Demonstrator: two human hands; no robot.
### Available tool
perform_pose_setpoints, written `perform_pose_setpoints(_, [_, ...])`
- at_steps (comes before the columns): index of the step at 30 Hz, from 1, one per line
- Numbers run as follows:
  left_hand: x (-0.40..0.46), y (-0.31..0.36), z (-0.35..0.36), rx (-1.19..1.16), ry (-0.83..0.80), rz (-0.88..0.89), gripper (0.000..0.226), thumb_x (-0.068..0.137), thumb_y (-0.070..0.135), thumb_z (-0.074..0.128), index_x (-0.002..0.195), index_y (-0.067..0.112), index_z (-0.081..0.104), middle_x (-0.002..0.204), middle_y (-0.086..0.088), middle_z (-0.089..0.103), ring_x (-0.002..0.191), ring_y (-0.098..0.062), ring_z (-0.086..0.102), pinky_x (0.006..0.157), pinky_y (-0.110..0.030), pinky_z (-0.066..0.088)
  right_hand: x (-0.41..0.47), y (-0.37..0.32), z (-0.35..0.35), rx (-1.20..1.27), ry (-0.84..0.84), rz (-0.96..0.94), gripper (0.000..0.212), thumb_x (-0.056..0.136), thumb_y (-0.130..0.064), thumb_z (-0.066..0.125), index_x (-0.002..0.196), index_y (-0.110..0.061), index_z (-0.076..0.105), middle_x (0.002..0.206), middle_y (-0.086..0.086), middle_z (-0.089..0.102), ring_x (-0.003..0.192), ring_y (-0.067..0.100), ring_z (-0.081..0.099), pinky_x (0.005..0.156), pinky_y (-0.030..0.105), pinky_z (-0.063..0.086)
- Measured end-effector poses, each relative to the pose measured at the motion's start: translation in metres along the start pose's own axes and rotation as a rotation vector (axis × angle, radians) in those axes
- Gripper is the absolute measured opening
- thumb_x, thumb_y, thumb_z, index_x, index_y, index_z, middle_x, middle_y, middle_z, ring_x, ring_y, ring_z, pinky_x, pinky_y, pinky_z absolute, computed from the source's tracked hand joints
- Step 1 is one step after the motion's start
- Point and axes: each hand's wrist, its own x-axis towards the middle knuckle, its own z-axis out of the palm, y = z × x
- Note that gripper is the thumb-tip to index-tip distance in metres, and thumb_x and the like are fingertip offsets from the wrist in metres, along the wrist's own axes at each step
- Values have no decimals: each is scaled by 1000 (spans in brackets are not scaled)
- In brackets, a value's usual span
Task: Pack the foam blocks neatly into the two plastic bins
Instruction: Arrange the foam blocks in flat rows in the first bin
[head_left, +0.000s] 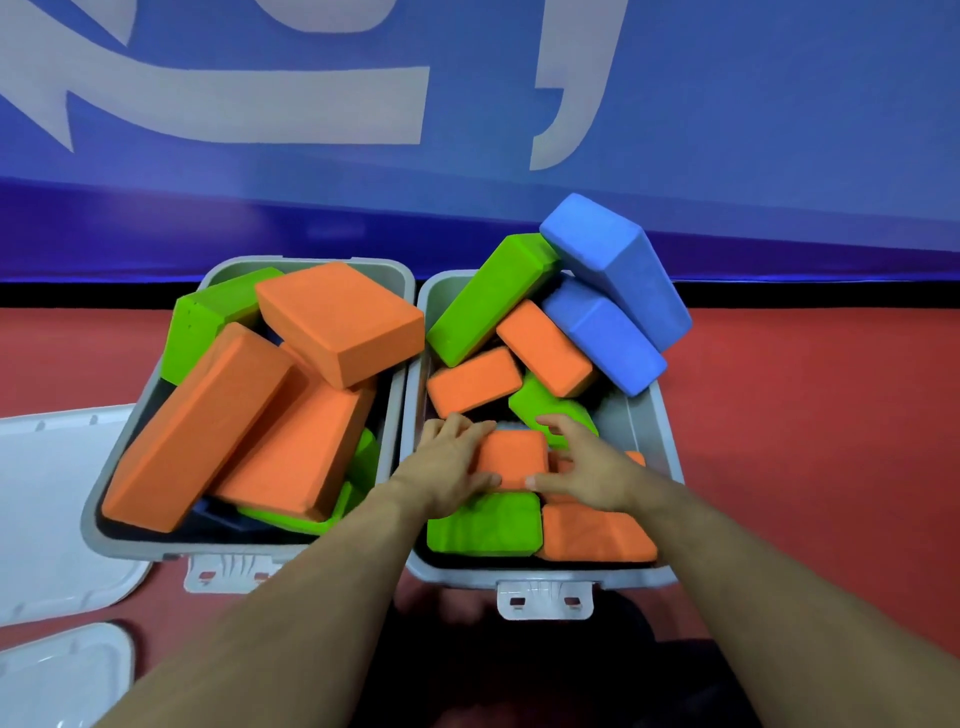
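Two grey plastic bins stand side by side on a red floor. The left bin (93, 499) holds several big orange and green foam blocks piled at angles. The right bin (670, 436) holds orange, green and blue blocks; two blue blocks (618, 265) lean over its far right rim. Both hands are inside the right bin. My left hand (447, 462) and my right hand (587, 462) grip an orange block (511, 460) from its two sides, thumbs on its near edge. Below it lie a green block (483, 525) and another orange block (597, 535).
Two white bin lids (57, 499) lie on the floor at the left, one in front of the other. A blue wall banner with white lettering rises behind the bins. Red floor stretches to the right of the right bin.
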Motion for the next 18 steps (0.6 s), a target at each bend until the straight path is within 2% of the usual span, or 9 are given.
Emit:
perform_pose_setpoints(2, [8,-3,8,17,-19,6,79,94,49,62,158,29,22,145,-2,33,134,-29,25,117,-44,27,-1,18,-5,-172,17,75,87,88,-48,74,157,-22,27,156,4,32,142,23,40,114,33,34])
perform_pose_setpoints(6, [27,-14,21,-20,-109,-41,80,94,46,64,159,31,19,145,-1,29,136,-29,21,120,-45,21,6,50,-12,-509,-36,197,79,96,-62,49,161,-33,14,167,4,15,151,31,21,122,45,22])
perform_pose_setpoints(8, [33,-21,26,-76,-141,-76,78,93,44,65,157,35,22,144,-1,26,137,-28,16,121,-44,17,14,55,-15,-598,-82,205,75,97,-66,41,160,-40,10,168,2,11,153,30,14,124,48,16])
perform_pose_setpoints(11, [43,-25,32,-157,-164,-137,62,93,45,61,147,41,31,138,0,25,136,-29,14,119,-45,15,23,62,-11,-640,-147,210,72,98,-67,36,159,-46,4,168,2,8,154,29,7,124,50,11])
perform_pose_setpoints(13, [50,-26,36,-151,-153,-175,55,94,56,53,144,42,33,137,0,25,135,-31,14,120,-48,15,27,70,-2,-632,-130,206,71,99,-66,36,157,-49,-1,169,0,4,155,26,0,123,55,6])
perform_pose_setpoints(15, [54,-29,40,-110,-140,-194,59,92,67,47,143,42,31,137,-2,25,133,-31,15,120,-50,16,32,78,7,-615,-118,204,71,99,-66,36,155,-53,-5,168,-3,-2,155,23,-9,121,61,2])
perform_pose_setpoints(18, [58,-34,43,-76,-131,-199,61,92,69,47,143,42,29,137,-3,26,131,-32,18,118,-49,18,38,82,10,-593,-119,198,68,100,-65,34,153,-56,-8,167,-8,-8,154,19,-16,119,66,0])
